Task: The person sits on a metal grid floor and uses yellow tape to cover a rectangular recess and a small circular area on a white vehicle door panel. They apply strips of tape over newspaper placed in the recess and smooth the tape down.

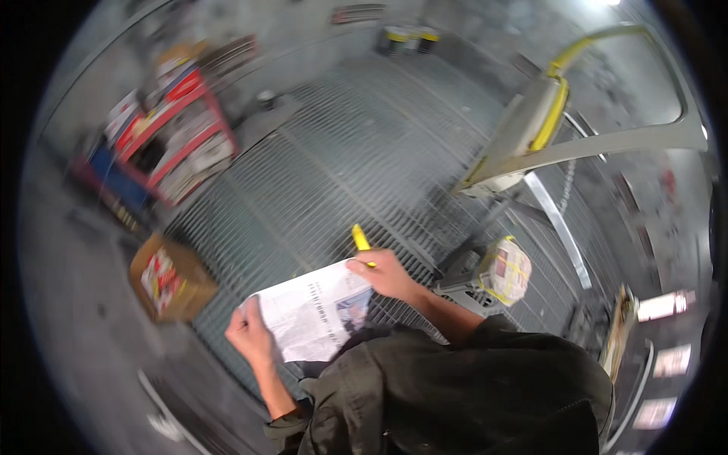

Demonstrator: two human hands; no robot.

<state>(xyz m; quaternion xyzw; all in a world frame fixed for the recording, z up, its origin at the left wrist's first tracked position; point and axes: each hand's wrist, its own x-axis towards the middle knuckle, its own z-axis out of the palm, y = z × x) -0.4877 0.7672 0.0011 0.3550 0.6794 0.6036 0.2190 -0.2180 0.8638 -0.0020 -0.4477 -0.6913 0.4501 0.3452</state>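
A sheet of newspaper [307, 315] is stretched between my two hands in front of my body. My left hand [249, 332] is closed on its left edge. At the upper right corner, my right hand [385, 273] pinches the paper between thumb and fingers. A short yellow strip [360, 237], which looks like masking tape, sticks up beside my right fingers. Whether it is fixed to the paper or only held, I cannot tell.
A grey car door [512, 144] with yellow tape along its edges stands on a stand at the right. Near it sits a newspaper-wrapped part [508, 273] with yellow tape. A red shelf cart [171, 121] and a cardboard box [193, 280] stand left on the grated floor [326, 174].
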